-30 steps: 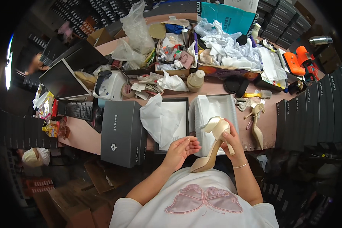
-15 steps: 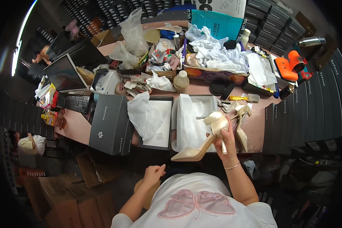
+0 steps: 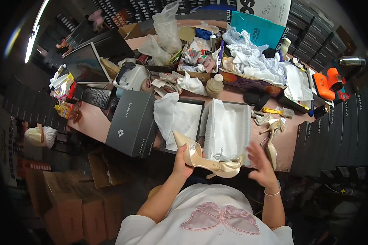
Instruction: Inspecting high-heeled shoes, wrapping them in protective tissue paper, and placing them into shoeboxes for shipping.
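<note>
The left hand point(image 3: 183, 163) grips a beige high-heeled shoe point(image 3: 204, 160) by its middle, held over the table edge w/ toe pointing up-left. The right hand point(image 3: 261, 165) is open, fingers spread, just beside the heel. Behind: open white shoebox point(image 3: 228, 130) w/ tissue paper; dark grey lid point(image 3: 131, 122) to the left; teal bag point(image 3: 259, 30) at the back.

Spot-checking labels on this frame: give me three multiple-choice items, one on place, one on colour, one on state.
1. Where is the second beige high-heeled shoe?
A. on the table, right of the open white-lined box
B. on the floor
C. inside the dark grey box

2. Colour of the tool at the table's right end?
A. green
B. orange
C. white

3. The left hand:
A. empty
B. holds the beige high-heeled shoe
C. on the keyboard

A: it lies beside the box. B: plainly orange. B: fingers wrap the shoe; the right hand is open.
</note>
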A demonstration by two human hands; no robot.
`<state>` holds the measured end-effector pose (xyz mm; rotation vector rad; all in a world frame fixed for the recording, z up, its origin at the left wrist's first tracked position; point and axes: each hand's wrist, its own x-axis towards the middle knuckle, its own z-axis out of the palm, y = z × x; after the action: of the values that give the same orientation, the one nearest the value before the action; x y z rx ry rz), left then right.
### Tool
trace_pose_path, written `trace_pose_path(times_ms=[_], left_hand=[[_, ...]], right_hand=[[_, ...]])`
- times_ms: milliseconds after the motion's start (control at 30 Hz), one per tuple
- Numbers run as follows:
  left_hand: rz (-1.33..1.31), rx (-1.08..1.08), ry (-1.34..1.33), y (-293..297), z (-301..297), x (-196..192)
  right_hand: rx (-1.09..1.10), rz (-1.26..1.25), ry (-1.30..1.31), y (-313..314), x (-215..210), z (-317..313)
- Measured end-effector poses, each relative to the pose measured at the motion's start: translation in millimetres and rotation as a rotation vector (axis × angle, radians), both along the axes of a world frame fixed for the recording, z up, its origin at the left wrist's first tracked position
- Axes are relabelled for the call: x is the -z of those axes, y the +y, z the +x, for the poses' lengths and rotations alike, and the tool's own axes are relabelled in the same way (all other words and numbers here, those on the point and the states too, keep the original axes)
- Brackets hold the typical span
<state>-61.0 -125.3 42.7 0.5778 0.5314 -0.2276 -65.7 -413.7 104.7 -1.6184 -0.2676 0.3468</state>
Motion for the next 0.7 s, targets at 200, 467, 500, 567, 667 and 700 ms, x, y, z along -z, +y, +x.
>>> trace_pose_path(times_ms=[200,467,500,567,667,700], left_hand=[[0.202,0.401,0.07,15,22,21],[2.006,0.753,-0.404,136,182,-38],[2.043,0.905,-0.399,160,193,-18],[2.013,0.998,-0.423,177,205,9],[1.797,0.731,-0.58,148,201,-5],[1.72,0.603,-0.725,131,196,-25]], right_hand=[[-0.574,-0.535,0.046,61,6,15],[-0.107,-0.084,0.262,87,18,-3],[-0.032,0.04,0.33,86,16,-1],[0.019,0.16,0.375,82,16,-1],[0.02,0.299,0.394,75,9,6],[-0.005,0.441,0.443,75,-3,11]])
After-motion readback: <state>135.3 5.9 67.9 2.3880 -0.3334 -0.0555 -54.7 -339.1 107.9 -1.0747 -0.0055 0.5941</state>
